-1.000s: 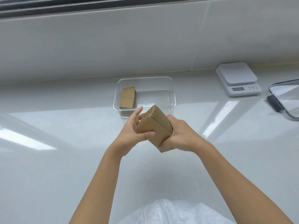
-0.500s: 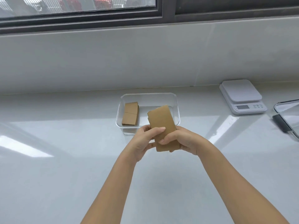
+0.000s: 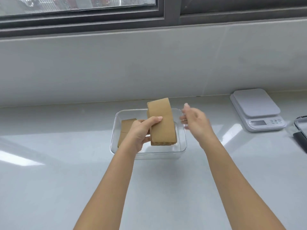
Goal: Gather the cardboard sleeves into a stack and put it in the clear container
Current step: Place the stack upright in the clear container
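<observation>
One clear plastic container [image 3: 181, 147], rectangular with rounded corners, stands on the glossy pale counter [image 3: 49, 180] near its back edge. Two stacks of flat brown cardboard sleeves show: one [image 3: 125, 130] lies inside along the container's left wall, the other [image 3: 162, 123] is gripped upright over the container by the left hand [image 3: 141, 131], thumb across its face. The right hand [image 3: 195, 122], blurred, hangs open beside it, holding nothing. One white scale [image 3: 256, 108] sits toward the counter's back right.

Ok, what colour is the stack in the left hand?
Plain tan-brown cardboard, no print: the stack, clearest in the head view, held over the clear container.
</observation>
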Action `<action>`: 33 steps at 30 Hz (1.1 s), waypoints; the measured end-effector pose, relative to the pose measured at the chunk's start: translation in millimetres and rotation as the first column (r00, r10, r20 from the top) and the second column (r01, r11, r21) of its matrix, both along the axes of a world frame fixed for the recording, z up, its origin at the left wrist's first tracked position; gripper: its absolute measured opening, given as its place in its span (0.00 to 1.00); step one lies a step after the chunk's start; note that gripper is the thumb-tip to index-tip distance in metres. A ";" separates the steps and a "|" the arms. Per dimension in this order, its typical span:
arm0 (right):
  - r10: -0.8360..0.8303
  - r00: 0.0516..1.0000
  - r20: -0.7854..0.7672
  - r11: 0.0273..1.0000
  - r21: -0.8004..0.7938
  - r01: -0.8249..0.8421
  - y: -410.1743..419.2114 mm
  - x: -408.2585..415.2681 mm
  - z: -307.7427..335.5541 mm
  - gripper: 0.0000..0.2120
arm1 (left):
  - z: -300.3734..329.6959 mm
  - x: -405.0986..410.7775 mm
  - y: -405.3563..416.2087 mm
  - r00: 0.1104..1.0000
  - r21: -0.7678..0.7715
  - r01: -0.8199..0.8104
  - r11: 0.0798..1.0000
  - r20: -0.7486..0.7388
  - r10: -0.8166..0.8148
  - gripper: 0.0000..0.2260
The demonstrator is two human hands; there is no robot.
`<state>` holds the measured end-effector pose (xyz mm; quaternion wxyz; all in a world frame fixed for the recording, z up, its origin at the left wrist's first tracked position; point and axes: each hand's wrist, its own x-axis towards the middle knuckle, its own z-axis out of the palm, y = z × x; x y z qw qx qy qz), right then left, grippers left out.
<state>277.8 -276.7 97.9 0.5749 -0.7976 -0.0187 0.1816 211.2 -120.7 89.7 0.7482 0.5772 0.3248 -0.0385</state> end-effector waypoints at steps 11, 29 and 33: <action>0.110 0.985 -0.136 0.915 -0.372 -0.154 -5.7 -3.3 -56.1 0.14 | -41.8 -8.1 -7.6 0.980 -0.052 0.035 0.998 -0.192 -0.044 0.08; 0.068 0.915 -0.397 0.949 -0.257 -0.182 -47.5 -42.4 -40.2 0.03 | -65.7 -32.5 -67.1 0.924 0.073 0.218 0.973 -0.338 -0.182 0.15; 0.065 0.904 -0.422 0.959 -0.224 -0.174 -50.0 -42.1 -40.8 0.06 | -68.0 -29.2 -63.7 0.918 0.096 0.228 0.969 -0.352 -0.181 0.19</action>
